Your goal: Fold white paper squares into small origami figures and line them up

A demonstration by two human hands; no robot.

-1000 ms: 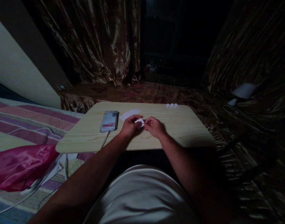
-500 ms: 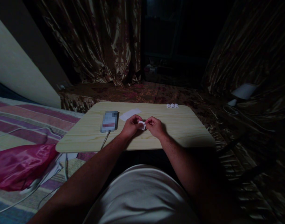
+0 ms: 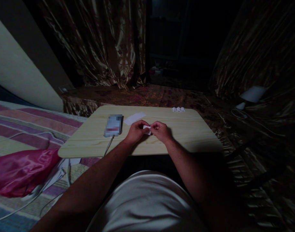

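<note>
A small piece of white paper (image 3: 147, 130) is held between my two hands above the middle of the wooden table (image 3: 186, 138). My left hand (image 3: 136, 131) pinches its left side, thumb on top. From the right, my right hand (image 3: 160, 130) grips its edge with thumb and forefinger. Fingers cover much of the paper, so its folds are hard to make out. Behind my left hand lie white paper sheets (image 3: 134, 118). At the far right edge of the table stand three small folded white paper pieces (image 3: 178, 109) in a row.
A phone (image 3: 113, 125), blurred out, lies on the left of the table with a cable (image 3: 108, 146) running off the front edge. To the left is a bed with a striped cover (image 3: 29, 130) and a pink satin cloth (image 3: 24, 172). A white lamp (image 3: 253, 94) stands at right.
The paper between my hands has turned and tipped slightly toward me. My right fingers have closed further over its edge, and both hands stay in nearly the same place.
</note>
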